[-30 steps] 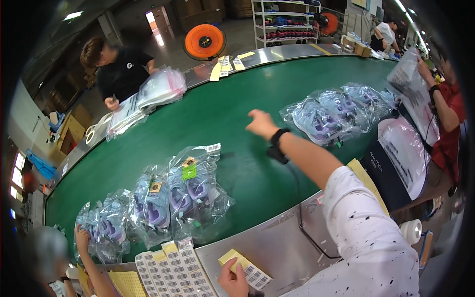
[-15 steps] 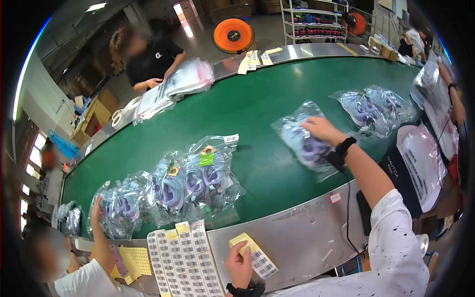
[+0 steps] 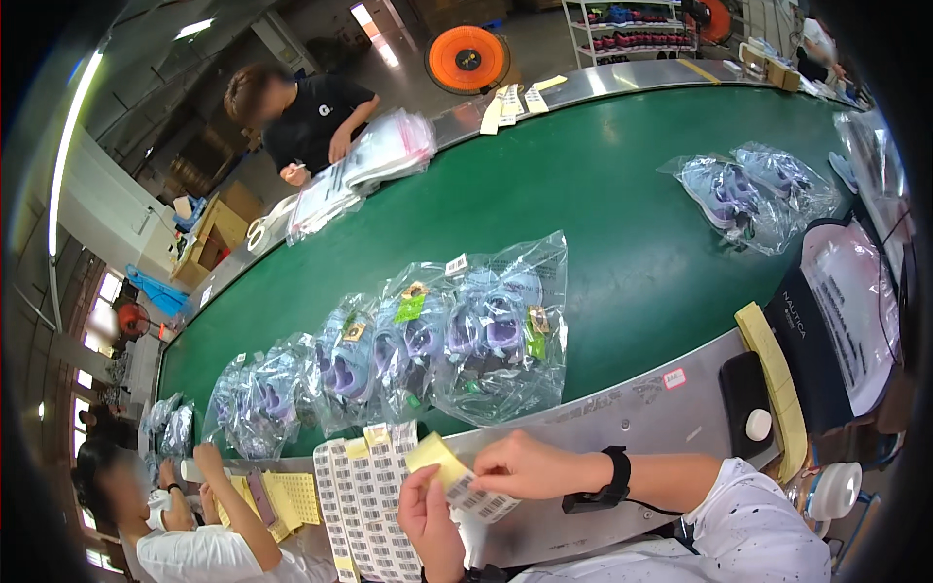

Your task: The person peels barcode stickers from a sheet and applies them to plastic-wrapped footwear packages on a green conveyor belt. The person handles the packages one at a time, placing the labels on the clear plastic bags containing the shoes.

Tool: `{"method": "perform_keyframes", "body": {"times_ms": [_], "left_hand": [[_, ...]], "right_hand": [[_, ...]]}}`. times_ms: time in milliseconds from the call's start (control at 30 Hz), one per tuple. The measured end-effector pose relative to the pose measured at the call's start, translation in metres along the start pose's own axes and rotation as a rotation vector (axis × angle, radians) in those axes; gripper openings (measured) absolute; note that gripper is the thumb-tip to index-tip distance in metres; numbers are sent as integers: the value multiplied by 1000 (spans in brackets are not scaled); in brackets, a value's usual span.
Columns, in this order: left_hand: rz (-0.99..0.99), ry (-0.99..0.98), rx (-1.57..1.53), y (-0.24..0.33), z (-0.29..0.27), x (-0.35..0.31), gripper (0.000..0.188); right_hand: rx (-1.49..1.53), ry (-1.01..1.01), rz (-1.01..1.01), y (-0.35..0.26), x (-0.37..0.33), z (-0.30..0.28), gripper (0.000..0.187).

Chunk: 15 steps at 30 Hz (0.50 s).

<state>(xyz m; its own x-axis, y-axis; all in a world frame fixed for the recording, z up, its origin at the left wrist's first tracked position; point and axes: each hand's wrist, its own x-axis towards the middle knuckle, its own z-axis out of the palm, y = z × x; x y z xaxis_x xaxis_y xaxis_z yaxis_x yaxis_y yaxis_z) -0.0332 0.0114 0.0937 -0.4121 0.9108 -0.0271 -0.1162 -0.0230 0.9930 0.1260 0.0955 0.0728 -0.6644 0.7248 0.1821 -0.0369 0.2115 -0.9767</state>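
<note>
The right hand (image 3: 530, 464) is back over the counter (image 3: 661, 413); half a second ago it was over the belt (image 3: 612, 233), on a bag of shoes. That bag (image 3: 501, 311) now lies on the belt just beyond both hands, at the right end of the row, and overlaps the next bag (image 3: 408, 335).

The left hand (image 3: 432, 520) holds the label sheet (image 3: 468, 496), as before. Its thumb and fingers close on the sheet's left edge. The right hand closes its thumb and fingertips on the sheet's labelled face, to the right of the left hand. The sheet is between the two hands, above the counter. The label stack (image 3: 364, 505) is just to the left of the left hand. Two bags (image 3: 739, 194) remain on the belt, well beyond the right hand and to its right.

The fingers cover part of the sheet; whether a label edge is lifted cannot be told. The left forearm is cut off at the lower edge. Glare on the film obscures the shoes. To the far right of the right hand, the dark rim cuts off the plastic sheeting (image 3: 870, 155).
</note>
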Motion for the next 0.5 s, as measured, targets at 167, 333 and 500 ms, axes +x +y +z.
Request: {"method": "perform_keyframes", "body": {"times_ms": [167,333,500], "left_hand": [[-1,-94,229,1,6,-6,25],[45,-124,335,-7,16,-5,20],[201,-219,535,-5,22,-6,17]], "right_hand": [[-20,88,10,3,-8,-7,19],[-122,288,-172,9,-10,-14,11],[-89,227,-184,13,-15,-26,6]]}}
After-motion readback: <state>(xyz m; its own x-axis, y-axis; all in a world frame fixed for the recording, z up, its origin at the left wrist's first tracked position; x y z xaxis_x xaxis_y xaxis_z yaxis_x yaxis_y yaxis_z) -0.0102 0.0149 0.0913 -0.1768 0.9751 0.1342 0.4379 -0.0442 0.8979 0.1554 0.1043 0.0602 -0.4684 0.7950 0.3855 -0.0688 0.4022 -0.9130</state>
